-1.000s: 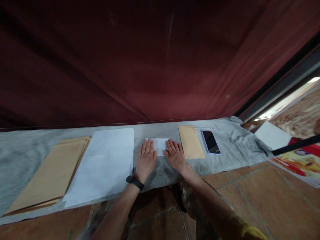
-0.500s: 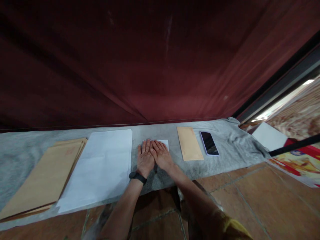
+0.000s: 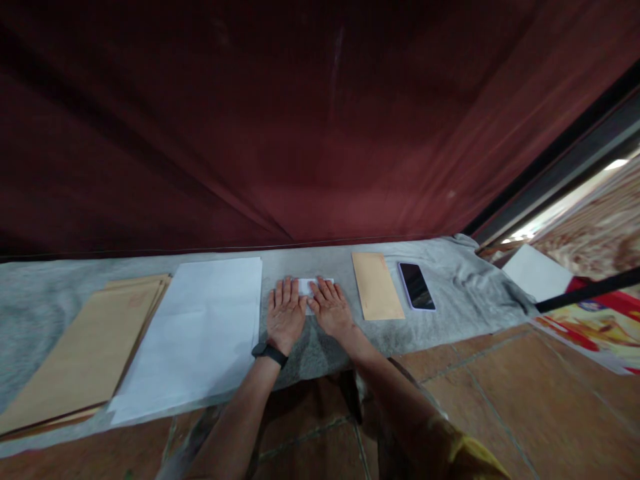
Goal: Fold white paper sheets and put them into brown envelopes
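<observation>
A small folded piece of white paper [image 3: 307, 285] lies on the grey cloth, mostly covered by my hands. My left hand [image 3: 287, 315], with a dark watch on the wrist, rests flat on its left part, palm down. On its right part lies my right hand [image 3: 332, 309], also palm down with fingers stretched out. A strip of the paper shows between the two hands. To the left is a stack of larger white sheets [image 3: 200, 327]. To the right of my right hand lies a small brown envelope [image 3: 377, 287].
Large brown envelopes [image 3: 85, 353] are stacked at the far left. A phone [image 3: 417, 287] in a light purple case lies right of the small envelope. A dark red curtain [image 3: 300, 133] hangs behind the grey cloth [image 3: 465, 293]. A red and yellow box [image 3: 595, 327] is at the right.
My hands were close together with fingers overlapping; now they have slid apart sideways over the folded paper, showing more of it between them.
</observation>
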`<state>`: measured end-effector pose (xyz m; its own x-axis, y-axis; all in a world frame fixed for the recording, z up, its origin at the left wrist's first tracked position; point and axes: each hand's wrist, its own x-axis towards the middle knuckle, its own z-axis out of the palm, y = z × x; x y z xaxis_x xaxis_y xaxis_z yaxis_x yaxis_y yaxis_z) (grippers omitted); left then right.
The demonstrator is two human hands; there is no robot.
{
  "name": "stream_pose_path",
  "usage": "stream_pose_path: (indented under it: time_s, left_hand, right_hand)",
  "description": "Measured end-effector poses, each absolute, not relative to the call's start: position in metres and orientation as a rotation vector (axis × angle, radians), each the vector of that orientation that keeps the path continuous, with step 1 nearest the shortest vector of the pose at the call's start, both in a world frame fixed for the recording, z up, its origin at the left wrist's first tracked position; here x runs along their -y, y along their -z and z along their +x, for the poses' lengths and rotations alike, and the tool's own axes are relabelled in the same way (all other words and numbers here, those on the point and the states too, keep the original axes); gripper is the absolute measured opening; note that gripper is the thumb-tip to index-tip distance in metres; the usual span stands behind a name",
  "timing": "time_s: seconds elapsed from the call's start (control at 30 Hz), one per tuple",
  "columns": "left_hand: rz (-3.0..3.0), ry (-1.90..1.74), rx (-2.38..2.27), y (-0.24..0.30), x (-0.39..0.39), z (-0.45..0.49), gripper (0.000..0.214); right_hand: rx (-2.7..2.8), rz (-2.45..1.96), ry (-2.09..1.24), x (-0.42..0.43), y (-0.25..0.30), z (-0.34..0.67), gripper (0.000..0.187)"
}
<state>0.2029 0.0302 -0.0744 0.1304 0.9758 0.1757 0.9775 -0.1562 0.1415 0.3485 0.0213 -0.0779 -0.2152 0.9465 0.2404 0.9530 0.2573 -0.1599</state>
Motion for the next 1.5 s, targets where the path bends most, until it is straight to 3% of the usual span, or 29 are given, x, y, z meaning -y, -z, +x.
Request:
stream_pose_path:
  time_s: [1.0, 1.5]
  left_hand:
    - [-2.359, 0.356, 1.982, 0.062, -0.011, 0.167, 0.054]
    - [-1.812, 0.27, 2.452, 0.022, -0.012, 0.042, 0.065]
  right_hand:
    - [2.187, -1.822, 0.102, -0.016, 0.084, 0.385, 0.053]
    - [2.354, -1.671, 0.184, -0.014, 0.087, 0.365, 0.052]
